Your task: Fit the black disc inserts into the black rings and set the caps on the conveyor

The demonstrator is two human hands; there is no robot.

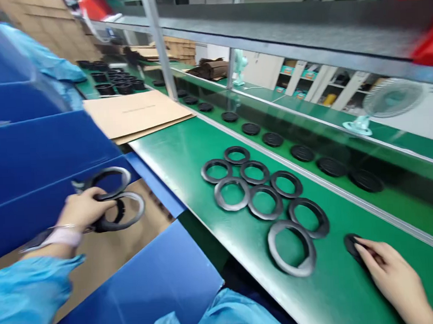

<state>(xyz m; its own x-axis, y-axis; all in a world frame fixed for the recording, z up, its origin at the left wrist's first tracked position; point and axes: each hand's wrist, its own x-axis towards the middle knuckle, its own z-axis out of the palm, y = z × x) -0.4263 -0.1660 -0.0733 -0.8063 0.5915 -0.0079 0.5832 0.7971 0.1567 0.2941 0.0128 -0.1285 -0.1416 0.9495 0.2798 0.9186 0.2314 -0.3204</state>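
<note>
My left hand (81, 209) is closed around a bunch of black rubber rings (121, 205), held above the open blue box (160, 276) at the left. My right hand (391, 273) lies on the green table (187, 154) at the lower right, its fingers resting on a small dark disc (351, 246); most of the disc is hidden. Between the hands, several black rings (264, 201) lie flat on the table in a loose cluster. The nearest ring (291, 248) is the largest in view.
A row of black round caps (302, 152) runs along the conveyor belt behind a metal rail. Flat cardboard sheets (136, 113) lie at the table's far left end. Another person in a blue gown (48, 64) stands at the far left. A small fan (387, 100) sits beyond the belt.
</note>
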